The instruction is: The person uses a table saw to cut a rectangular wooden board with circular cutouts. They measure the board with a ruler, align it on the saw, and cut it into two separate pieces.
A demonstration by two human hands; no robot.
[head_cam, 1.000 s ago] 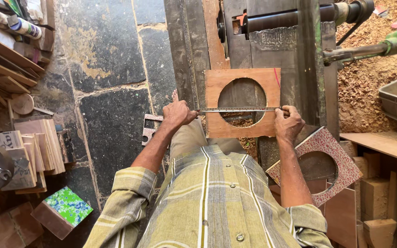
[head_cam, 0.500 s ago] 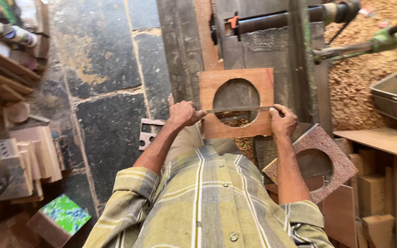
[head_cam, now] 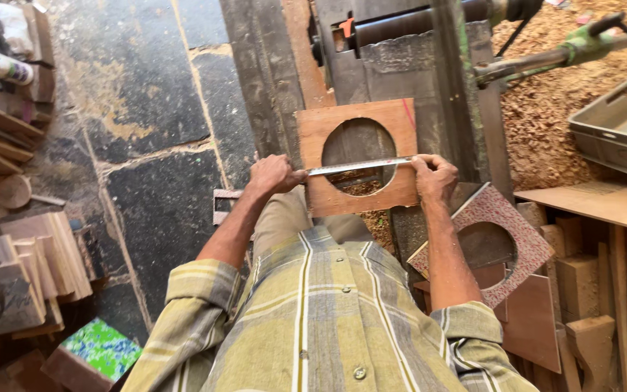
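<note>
Head view: the only view, looking down over the person's yellow-and-grey checked shirt (head_cam: 313,319).
Plywood panel (head_cam: 357,156): square, reddish-brown, flat, with a large round hole cut through its middle; it lies on the dark machine bed (head_cam: 400,58) just ahead of the person's lap.
Steel rule (head_cam: 361,166): thin, bright metal strip laid across the hole, close to level, reaching from the panel's left edge to its right edge.
Left hand (head_cam: 273,174): grip clenched on the left end of the steel rule, pressed against the panel's left edge.
Right hand (head_cam: 435,178): fingers curled over the right end of the steel rule and the panel's right edge, grasping both.
Speckled panel (head_cam: 491,243): second square with a round hole, pink-and-white mottled face, turned diamond-wise, just beside the right forearm.
Sawdust heap (head_cam: 546,123): loose tan shavings, coarse, to the right of the machine.
Grey crate (head_cam: 622,123): hard plastic, rectangular, resting at the sawdust's right edge.
Green-handled tool (head_cam: 567,51): long bar lying above the sawdust.
Stone floor (head_cam: 132,123): dark, worn slabs with pale joints, on the left.
Wood offcuts (head_cam: 30,261): pale stacked boards and blocks at the far left.
Green patterned block (head_cam: 99,348): glossy green-and-blue top, at lower left.
Brown boards (head_cam: 589,290): upright plain pieces stacked at lower right.
</note>
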